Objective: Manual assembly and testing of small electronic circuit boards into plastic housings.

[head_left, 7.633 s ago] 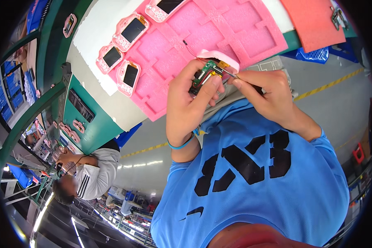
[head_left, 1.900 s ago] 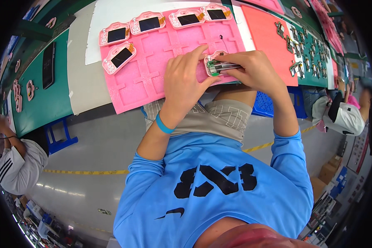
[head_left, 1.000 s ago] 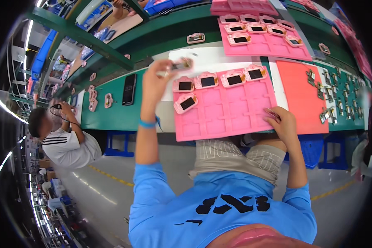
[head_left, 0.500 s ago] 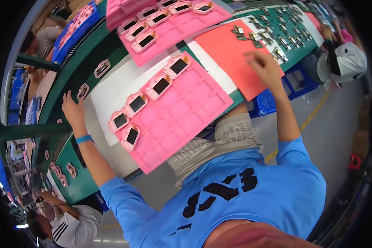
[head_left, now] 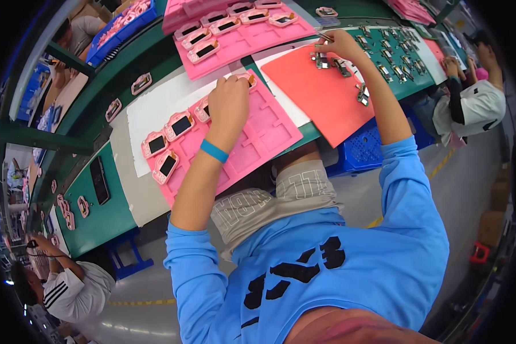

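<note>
Pink tray (head_left: 269,135) lies under my left hand (head_left: 228,103), fingers curled on a framed unit (head_left: 247,78) seating it, while my right hand (head_left: 338,45) pinches tweezers (head_left: 323,37) over small parts (head_left: 327,60) on the red mat (head_left: 318,94).

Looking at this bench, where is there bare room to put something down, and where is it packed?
Free: the near half of the pink tray, below the left hand; the middle of the red mat, between the tray and the right hand; the white sheet above the cased devices. Crowded: the green mat full of small parts, and the far pink tray.
</note>
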### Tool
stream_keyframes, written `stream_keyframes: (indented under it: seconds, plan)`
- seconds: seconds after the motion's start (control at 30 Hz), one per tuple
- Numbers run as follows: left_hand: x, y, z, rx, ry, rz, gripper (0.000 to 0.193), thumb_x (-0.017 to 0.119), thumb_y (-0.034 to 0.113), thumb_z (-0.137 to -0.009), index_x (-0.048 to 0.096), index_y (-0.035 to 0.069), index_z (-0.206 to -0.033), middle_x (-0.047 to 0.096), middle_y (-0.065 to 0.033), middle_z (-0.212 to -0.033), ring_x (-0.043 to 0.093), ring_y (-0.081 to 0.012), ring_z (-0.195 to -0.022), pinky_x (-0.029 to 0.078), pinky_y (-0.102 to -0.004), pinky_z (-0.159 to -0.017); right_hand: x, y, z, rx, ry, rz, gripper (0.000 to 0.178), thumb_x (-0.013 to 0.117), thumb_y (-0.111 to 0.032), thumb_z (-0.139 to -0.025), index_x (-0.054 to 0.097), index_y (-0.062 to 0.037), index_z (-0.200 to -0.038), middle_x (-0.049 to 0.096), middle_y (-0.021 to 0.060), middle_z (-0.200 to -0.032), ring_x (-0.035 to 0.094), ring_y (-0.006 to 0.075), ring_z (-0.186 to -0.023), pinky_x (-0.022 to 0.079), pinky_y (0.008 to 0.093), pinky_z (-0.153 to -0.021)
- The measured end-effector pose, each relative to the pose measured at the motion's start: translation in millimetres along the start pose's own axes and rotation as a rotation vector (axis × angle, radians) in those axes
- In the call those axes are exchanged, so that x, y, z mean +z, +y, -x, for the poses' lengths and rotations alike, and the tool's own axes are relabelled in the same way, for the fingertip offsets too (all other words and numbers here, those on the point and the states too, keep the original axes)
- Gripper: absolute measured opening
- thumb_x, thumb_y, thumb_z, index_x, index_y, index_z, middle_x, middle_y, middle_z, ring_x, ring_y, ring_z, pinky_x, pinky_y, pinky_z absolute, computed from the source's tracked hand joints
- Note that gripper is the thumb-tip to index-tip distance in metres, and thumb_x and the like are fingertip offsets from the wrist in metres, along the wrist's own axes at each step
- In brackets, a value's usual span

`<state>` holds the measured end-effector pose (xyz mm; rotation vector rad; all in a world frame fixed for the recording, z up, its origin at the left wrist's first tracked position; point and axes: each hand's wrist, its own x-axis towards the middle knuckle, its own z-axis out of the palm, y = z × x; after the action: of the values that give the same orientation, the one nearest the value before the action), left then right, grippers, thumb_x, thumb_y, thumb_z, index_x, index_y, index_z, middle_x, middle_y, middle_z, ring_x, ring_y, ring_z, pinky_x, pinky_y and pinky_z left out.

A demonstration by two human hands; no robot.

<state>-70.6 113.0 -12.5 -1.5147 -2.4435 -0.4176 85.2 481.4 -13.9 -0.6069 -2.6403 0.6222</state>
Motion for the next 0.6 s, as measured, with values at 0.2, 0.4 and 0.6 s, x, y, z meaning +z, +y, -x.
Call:
stream_keyframes:
  seconds: [0.2,0.4,0.6]
  plan:
    - [-41.3,23.1,35.7,0.123,0.025,0.136,0.012,0.069,0.015,-0.094,0.075,0.006,-0.1,0.073,-0.0084,-0.102,0.064,-0.0297,-0.092,0.056,-0.0437,-0.082,-18.0,-27.6,21.4,0.299,-0.072,-0.569,0.033,0.075,-0.034,-0.101,0.073,-0.0054,-0.086,0.055,-0.0042,-0.063,0.037,0.0049,-0.049,0.024,0.0232,-0.047]
    - [-17.1,49.6,61.6,0.223,0.197,0.121,0.024,0.074,0.021,-0.094,0.075,0.007,-0.114,0.071,-0.0069,-0.099,0.063,-0.0272,-0.092,0.054,-0.0395,-0.087,-4.6,-17.9,35.8,0.314,-0.072,-1.085,0.03,0.065,-0.029,-0.11,0.065,-0.0057,-0.091,0.049,-0.0064,-0.061,0.029,0.0012,-0.048,0.017,0.0198,-0.045]
    - [-14.6,130.4,35.6,-0.247,-0.253,0.857,0.049,0.077,0.034,-0.096,0.071,0.001,-0.131,0.076,-0.009,-0.11,0.07,-0.0208,-0.084,0.056,-0.0354,-0.077,1.9,-48.5,71.4,0.272,-0.114,-1.267,0.022,0.058,-0.024,-0.114,0.061,-0.0054,-0.103,0.046,-0.0061,-0.061,0.027,0.0007,-0.048,0.018,0.0189,-0.044]
